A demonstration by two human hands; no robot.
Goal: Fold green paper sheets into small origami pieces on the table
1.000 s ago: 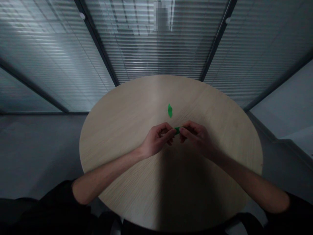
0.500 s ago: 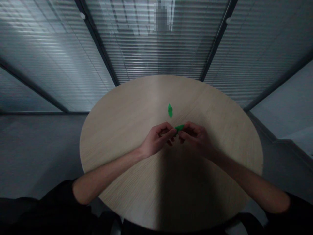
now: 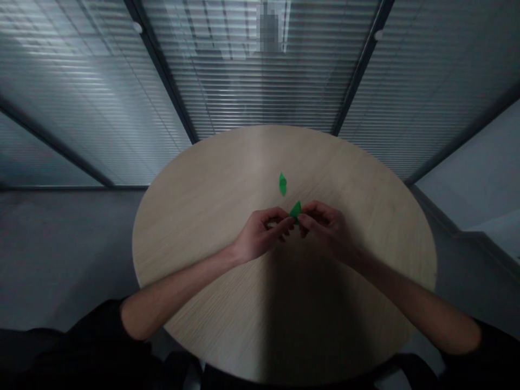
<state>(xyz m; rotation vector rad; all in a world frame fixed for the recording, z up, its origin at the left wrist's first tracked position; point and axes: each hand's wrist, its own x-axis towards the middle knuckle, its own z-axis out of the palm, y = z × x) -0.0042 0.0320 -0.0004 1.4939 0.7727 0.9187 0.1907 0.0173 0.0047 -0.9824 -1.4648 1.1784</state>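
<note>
Between my two hands is a small piece of green folded paper, its pointed tip standing up and angled away from me. My left hand pinches its left lower side between thumb and fingers. On the other side, the thumb and fingertips of my right hand close on its right edge. The fingers cover the paper's lower part. Just beyond the hands, a second green folded paper piece, narrow and pointed at both ends, lies on the table.
Both hands are above a round, light wood table. Dark shadow falls over its near middle. Behind it stand glass panels with horizontal blinds and dark frames. A pale wall is at the right.
The held green paper has turned from lying slanted to the right to pointing upward, so more of its face shows. My fingers have shifted slightly around it; the other piece stays put.
</note>
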